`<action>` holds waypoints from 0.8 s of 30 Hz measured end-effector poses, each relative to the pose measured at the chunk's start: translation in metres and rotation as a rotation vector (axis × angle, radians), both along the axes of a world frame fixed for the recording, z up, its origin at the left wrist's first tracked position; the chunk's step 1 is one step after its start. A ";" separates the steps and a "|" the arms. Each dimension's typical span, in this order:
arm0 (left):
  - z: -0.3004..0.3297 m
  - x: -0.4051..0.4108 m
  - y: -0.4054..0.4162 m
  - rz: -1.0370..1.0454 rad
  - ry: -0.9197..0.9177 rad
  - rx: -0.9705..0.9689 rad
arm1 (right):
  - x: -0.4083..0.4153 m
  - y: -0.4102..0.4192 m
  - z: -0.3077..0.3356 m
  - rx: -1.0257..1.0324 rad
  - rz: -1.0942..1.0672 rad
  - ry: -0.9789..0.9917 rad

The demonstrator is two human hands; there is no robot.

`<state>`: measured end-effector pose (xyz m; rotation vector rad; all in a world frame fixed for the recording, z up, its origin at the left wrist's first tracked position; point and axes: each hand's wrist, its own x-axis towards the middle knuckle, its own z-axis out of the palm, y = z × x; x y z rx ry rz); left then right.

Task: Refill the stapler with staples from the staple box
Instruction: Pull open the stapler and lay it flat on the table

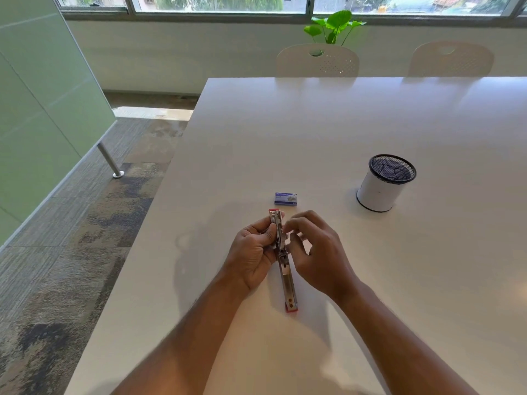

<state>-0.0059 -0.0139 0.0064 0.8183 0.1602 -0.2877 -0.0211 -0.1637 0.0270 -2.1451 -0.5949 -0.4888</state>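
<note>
A red and silver stapler lies swung fully open on the white table, one half pointing away from me and the other toward me. My left hand grips the far half from the left side. My right hand hovers at the hinge on the right, fingers curled and blurred; whether it pinches staples I cannot tell. A small blue staple box lies closed on the table just beyond the stapler's far tip, apart from both hands.
A white pen cup with a black mesh rim stands to the right of the box. Two white chairs face the table's far edge, a green plant behind them. The table's left edge drops to carpeted floor.
</note>
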 end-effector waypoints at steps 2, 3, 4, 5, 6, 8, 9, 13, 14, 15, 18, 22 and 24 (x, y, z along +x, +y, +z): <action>-0.001 0.000 0.000 0.004 0.012 0.017 | -0.006 -0.001 0.000 0.004 0.009 -0.015; -0.001 0.000 0.000 0.006 0.018 0.022 | -0.008 -0.002 0.000 0.009 0.006 -0.024; -0.001 -0.001 0.000 0.004 0.019 0.026 | -0.010 -0.002 -0.001 0.018 0.002 -0.035; -0.001 -0.001 0.000 0.002 0.017 0.029 | -0.012 -0.003 -0.002 0.029 -0.001 -0.047; -0.001 -0.001 0.000 -0.003 0.014 0.027 | -0.013 -0.004 -0.004 0.039 -0.001 -0.055; -0.002 -0.001 0.000 -0.011 0.006 0.012 | -0.015 -0.005 -0.007 0.053 0.004 -0.055; -0.002 -0.002 0.000 -0.013 0.004 0.007 | -0.015 -0.005 -0.009 0.059 0.005 -0.046; 0.002 -0.005 -0.002 -0.012 -0.035 0.040 | -0.011 -0.005 -0.014 0.086 0.000 -0.018; 0.004 -0.006 -0.002 -0.014 -0.048 0.046 | -0.010 -0.005 -0.015 0.110 0.004 -0.005; 0.005 -0.007 -0.001 -0.025 -0.062 0.057 | -0.009 -0.005 -0.015 0.143 0.006 0.012; 0.005 -0.008 0.002 -0.092 -0.116 0.104 | -0.008 -0.007 -0.013 0.236 -0.011 0.067; 0.003 -0.009 0.002 -0.130 -0.136 0.150 | -0.007 -0.010 -0.013 0.312 -0.033 0.123; 0.003 -0.008 0.001 -0.107 -0.123 0.154 | -0.008 -0.009 -0.013 0.318 -0.022 0.134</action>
